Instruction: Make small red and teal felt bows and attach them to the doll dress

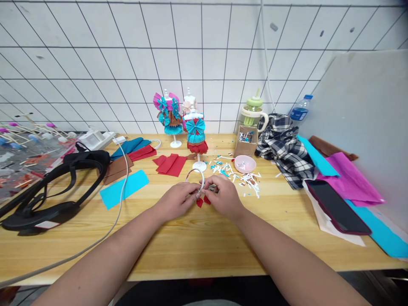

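Note:
A thin white ring that looks like a nearly used-up roll of tape point(202, 180) stands on edge between my hands. My left hand point(178, 199) is closed, thumb and fingers pinching the roll's near side. Against the other side of the roll, my right hand point(225, 196) is closed in a pinch. A small dark, metallic-looking thing point(213, 187) shows among its fingers, too small to name. Small red paper pieces point(207, 200) show just below my fingertips. Behind the roll stands a white mini dress form point(199, 165) dressed in blue and red crepe paper.
Another dressed form point(175, 143) stands behind. Red paper point(172, 165) and blue paper point(124, 189) lie left, near a black headset strap point(86, 199) and cable. White scraps point(250, 182), a pink bowl point(245, 164), a cardboard box point(246, 146) and a phone point(339, 207) are right.

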A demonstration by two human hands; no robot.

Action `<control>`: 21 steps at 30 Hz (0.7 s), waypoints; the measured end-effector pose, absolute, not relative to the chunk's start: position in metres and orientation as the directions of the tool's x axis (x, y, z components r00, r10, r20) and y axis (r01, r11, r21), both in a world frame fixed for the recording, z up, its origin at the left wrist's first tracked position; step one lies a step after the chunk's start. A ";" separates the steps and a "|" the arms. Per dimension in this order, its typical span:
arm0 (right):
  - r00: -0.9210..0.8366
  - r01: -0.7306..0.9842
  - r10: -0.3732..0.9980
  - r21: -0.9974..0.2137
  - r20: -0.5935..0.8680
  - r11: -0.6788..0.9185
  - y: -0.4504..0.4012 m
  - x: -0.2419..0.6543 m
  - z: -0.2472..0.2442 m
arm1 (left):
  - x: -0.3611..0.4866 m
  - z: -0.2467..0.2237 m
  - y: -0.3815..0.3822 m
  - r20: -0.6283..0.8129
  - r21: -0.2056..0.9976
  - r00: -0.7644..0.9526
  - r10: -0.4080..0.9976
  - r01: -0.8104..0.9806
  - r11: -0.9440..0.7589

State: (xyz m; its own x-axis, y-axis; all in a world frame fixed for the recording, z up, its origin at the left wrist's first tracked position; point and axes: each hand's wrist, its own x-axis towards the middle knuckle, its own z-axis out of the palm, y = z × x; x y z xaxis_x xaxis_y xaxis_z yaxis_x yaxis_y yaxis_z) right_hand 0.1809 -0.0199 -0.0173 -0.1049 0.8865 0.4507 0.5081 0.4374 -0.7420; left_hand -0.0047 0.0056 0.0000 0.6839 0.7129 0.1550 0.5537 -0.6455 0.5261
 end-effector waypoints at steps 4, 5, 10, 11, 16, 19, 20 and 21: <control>-0.050 0.441 0.929 -0.827 0.367 0.350 -0.020 0.179 -0.019 | -0.002 0.003 0.005 0.138 0.510 0.671 0.729 0.583 -0.633; -0.057 0.422 0.934 -0.839 0.352 0.342 -0.020 0.179 -0.019 | -0.002 0.003 0.004 0.134 0.512 0.668 0.732 0.586 -0.628; -0.098 0.418 0.933 -0.837 0.345 0.353 -0.021 0.179 -0.019 | -0.003 0.005 0.002 0.096 0.534 0.652 0.752 0.604 -0.592; -0.104 0.425 0.930 -0.830 0.352 0.362 -0.021 0.179 -0.018 | -0.003 0.005 0.002 0.094 0.533 0.643 0.760 0.612 -0.584; -0.110 0.499 0.892 -0.751 0.439 0.432 -0.020 0.182 -0.013 | -0.002 0.005 0.001 0.116 0.507 0.594 0.796 0.654 -0.562; -0.142 0.507 0.870 -0.721 0.472 0.473 -0.021 0.182 -0.011 | -0.003 0.003 0.002 0.137 0.490 0.540 0.830 0.692 -0.531; -0.160 0.510 0.865 -0.711 0.476 0.485 -0.021 0.182 -0.011 | -0.004 0.002 0.003 0.147 0.489 0.517 0.843 0.703 -0.517; -0.179 0.516 0.862 -0.700 0.475 0.493 -0.022 0.181 -0.011 | -0.004 0.002 0.003 0.159 0.495 0.497 0.853 0.707 -0.505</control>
State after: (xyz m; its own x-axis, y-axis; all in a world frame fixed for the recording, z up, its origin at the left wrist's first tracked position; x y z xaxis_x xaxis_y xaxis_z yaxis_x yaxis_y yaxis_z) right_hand 0.1808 -0.0220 -0.0112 -0.1793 0.8616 0.4748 0.5160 0.4933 -0.7003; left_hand -0.0038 0.0029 0.0020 0.4973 0.8529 0.1589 0.7072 -0.5046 0.4953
